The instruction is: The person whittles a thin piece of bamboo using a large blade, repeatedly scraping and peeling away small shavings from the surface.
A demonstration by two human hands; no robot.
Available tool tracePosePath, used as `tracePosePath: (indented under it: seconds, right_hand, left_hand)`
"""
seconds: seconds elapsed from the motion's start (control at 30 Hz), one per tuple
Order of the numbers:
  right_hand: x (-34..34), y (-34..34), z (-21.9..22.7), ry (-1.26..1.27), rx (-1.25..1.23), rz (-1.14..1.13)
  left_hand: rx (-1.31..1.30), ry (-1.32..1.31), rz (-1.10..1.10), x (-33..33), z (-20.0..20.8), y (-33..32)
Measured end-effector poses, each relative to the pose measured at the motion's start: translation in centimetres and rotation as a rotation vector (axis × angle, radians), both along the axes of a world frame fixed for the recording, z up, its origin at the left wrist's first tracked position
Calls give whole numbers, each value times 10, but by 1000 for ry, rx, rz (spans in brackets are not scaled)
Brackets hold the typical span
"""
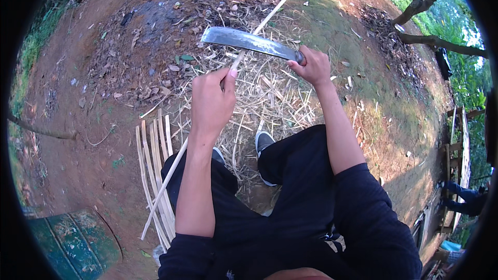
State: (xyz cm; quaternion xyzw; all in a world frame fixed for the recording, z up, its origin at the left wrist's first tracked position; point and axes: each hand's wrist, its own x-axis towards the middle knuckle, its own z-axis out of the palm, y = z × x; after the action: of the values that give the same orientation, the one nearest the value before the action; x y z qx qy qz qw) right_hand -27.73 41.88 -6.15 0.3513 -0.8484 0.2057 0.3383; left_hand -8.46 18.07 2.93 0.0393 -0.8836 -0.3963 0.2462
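Observation:
A long pale strip of split wood or bamboo runs slantwise from the far middle, through my left hand, and down past my left leg. The left fingers are wrapped round it, thumb pointing forward. In my right hand is the handle of a machete with a broad grey blade. Its blade points left and crosses the strip just beyond my left hand, at or very near its surface. Most of the handle is hidden by my right fingers.
Several pale strips lie side by side on the ground to my left. Shavings cover the soil around my shoes. A worn green panel lies at lower left. Branches reach in at upper right. Another person's legs show at far right.

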Motion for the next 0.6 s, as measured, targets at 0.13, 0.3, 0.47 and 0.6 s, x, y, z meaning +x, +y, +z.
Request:
tracePosePath:
  seconds: [0.13, 0.3, 0.47, 0.6]
  right_hand:
    - [-3, 4, -3, -89, 18, 23]
    - [-16, 27, -5, -512, -307, -377]
    - [-18, 48, -5, -723, -680, -695]
    - [5, 23, 10, -935, -1128, -491]
  left_hand:
    - [-34, 8, -3, -4, -7, 0]
    - [-97, -92, 68, 7, 7, -2]
    - [40, -116, 71, 10, 11, 1]
    - [-20, -133, 102, 6, -1, -9]
